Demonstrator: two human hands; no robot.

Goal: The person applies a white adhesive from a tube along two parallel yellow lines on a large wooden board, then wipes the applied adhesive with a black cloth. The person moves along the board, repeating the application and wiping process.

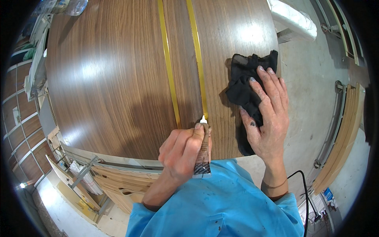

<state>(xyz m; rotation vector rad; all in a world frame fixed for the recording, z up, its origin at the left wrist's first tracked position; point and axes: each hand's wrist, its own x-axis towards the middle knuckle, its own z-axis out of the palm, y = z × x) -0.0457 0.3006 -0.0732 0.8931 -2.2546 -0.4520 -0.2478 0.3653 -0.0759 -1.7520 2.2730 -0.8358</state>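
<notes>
My left hand (181, 152) is closed round a small dark squeeze tube (202, 158) with a white nozzle. Its tip points away from me and meets the near end of the right gold strip (198, 55) on a brown wood-grain panel (110, 79). A second gold strip (167, 55) runs alongside, to the left. On the panel's right side lies a crumpled black cloth (245, 93). My right hand (272, 118) rests over it, fingers bent and thumb on the near side, gripping it. Dark smudges mark the fingers of that hand.
At the far left corner of the panel is a clear plastic bottle (77, 6). A white wrapped roll (294, 17) sticks out past the far right edge. Wooden boards (339, 134) lean at the right, and cut wooden pieces (122, 181) sit below the near left edge. A black cable (306, 193) hangs at my right.
</notes>
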